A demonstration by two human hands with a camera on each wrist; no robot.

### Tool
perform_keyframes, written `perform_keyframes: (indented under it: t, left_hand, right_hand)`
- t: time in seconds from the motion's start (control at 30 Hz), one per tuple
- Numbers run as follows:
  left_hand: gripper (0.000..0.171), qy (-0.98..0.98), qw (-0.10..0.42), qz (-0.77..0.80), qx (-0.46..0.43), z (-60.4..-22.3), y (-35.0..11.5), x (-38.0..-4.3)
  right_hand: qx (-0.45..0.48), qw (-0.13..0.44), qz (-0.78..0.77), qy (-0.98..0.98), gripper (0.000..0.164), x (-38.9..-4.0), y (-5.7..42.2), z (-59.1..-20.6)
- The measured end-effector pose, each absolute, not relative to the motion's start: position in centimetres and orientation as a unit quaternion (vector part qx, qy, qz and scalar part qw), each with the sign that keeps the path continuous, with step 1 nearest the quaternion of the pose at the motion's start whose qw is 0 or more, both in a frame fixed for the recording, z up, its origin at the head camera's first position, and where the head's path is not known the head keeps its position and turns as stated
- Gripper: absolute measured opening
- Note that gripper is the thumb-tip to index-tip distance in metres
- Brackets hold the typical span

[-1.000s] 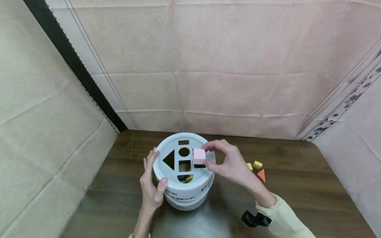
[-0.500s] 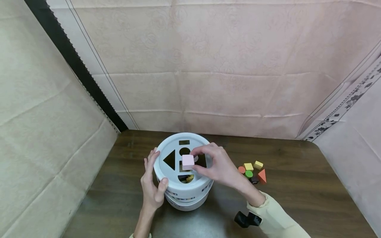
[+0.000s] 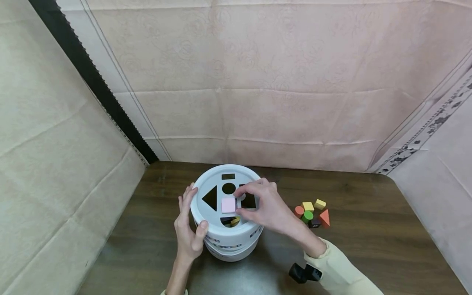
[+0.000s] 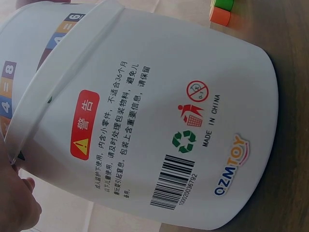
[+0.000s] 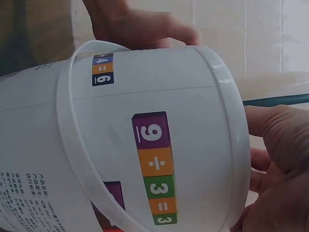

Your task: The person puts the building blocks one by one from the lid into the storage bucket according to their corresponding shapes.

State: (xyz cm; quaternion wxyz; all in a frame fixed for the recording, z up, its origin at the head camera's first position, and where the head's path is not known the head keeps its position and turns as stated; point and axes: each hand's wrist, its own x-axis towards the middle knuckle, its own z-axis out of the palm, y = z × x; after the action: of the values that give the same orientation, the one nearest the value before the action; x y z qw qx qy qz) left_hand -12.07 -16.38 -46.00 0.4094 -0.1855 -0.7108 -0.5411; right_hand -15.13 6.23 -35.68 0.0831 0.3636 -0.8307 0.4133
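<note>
A white shape-sorter bucket (image 3: pixel 236 239) stands upright on the wooden table. Its round lid (image 3: pixel 206 180) has a triangle, a circle, rectangles and other cut-outs. My left hand (image 3: pixel 189 229) grips the lid's left side, thumb toward the front and fingers along the rim. In the left wrist view only part of that hand (image 4: pixel 19 203) shows beside the bucket. Over the square hole at the lid's middle, my right hand (image 3: pixel 271 207) pinches a pink cube (image 3: pixel 228 205) by its right edge. From the right wrist, the hand (image 5: pixel 285 145) reaches past the lid's rim, and the cube is hidden.
Right of the bucket lie loose blocks: a red cylinder (image 3: pixel 299 211), a green one (image 3: pixel 307 216), two yellow blocks (image 3: pixel 320 204), a black one (image 3: pixel 314 223) and a red triangle (image 3: pixel 325 218). A yellow block shows inside through the front hole. Cloth walls surround the table (image 3: pixel 368 229).
My right hand has carried the pink cube leftward across the lid, then slightly down over the square hole. More loose blocks are uncovered behind the arm. My left hand keeps its place.
</note>
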Motion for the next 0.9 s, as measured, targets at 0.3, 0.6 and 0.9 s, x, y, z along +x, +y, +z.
perform_keyframes:
  t: [0.3, 0.6, 0.9]
  left_hand:
    - [0.072, -0.708, 0.413, -0.542, -0.185, -46.2, -16.1, -12.3]
    - [0.072, -0.707, 0.413, -0.544, -0.184, -46.2, -16.2, -12.3]
    - [0.072, -0.704, 0.417, -0.545, -0.181, -46.3, -16.5, -12.2]
  right_hand:
    - [0.335, 0.111, 0.44, -0.826, 0.032, -15.1, 8.6, -35.8]
    - [0.29, 0.158, 0.441, -0.834, 0.037, -15.8, 15.1, -37.6]
    - [0.231, 0.155, 0.398, -0.874, 0.047, -14.7, 23.6, -40.3]
